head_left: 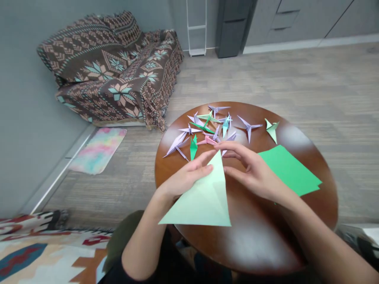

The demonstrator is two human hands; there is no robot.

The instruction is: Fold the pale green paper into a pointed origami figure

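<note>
A pale green sheet of origami paper (pixel 204 201), folded to a triangle-like shape with crease lines, is held above the near part of the round table. My left hand (pixel 189 175) grips it near its upper tip, thumb on top and fingers underneath. Beside that tip is my right hand (pixel 248 169), its fingers curved and thumb apart from them, with a gap to the paper at the thumb. Several folded paper cranes (pixel 194 146) in purple, green and pink lie just beyond both hands. Bright green paper sheets (pixel 288 169) rest to the right, partly behind my right forearm.
The brown round table (pixel 248 240) stands right in front of me. A light green folded piece (pixel 271 130) lies toward its far right edge. Beyond, a sofa (pixel 118 75) with a patterned cover stands at the left, near a pastel mat (pixel 99 150) on the floor.
</note>
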